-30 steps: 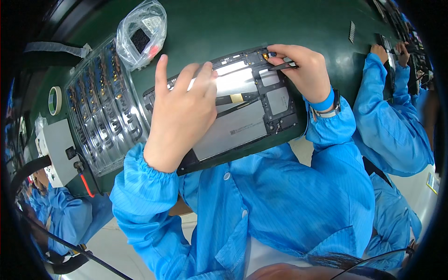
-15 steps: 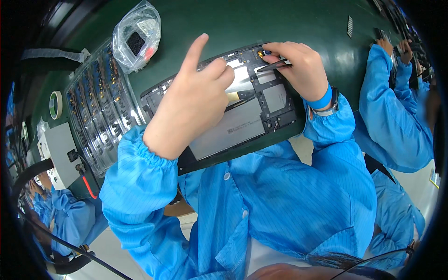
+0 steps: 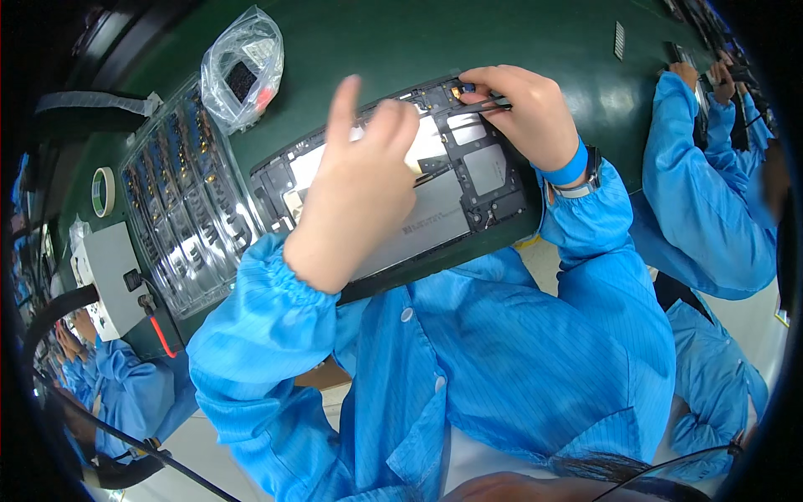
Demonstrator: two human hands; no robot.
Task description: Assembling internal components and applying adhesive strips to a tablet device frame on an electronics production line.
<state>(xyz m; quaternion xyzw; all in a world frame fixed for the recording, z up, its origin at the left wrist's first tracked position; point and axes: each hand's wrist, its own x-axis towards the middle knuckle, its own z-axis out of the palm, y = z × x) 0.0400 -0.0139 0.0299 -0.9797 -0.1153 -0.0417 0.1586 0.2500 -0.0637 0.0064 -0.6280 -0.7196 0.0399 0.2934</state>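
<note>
An opened tablet (image 3: 435, 205) lies at a slant before me, its dark frame, silvery plates and large grey battery showing. My left hand (image 3: 355, 188) hovers over its left part, blurred at the fingers, with the forefinger stretched out and the others loosely bent; nothing shows in it. At the tablet's upper right, my right hand (image 3: 531, 113) has dark tweezers (image 3: 493, 106) in its grip. Its thumb and forefinger are by a small gold-coloured part (image 3: 457, 91) at the frame's edge. Whether they touch that part, I cannot tell.
Left of the tablet stands a clear plastic tray (image 3: 188, 201) with rows of small parts. Behind it lies a clear bag (image 3: 242, 71). A tape roll (image 3: 102, 192) and a grey box (image 3: 117, 280) with cables are farther left. A co-worker's sleeve (image 3: 694, 192) is at right.
My left hand has shifted slightly right and down, its fingers now blurred. My right hand, still on the tweezers, has moved a little left and up. The tablet has barely shifted.
</note>
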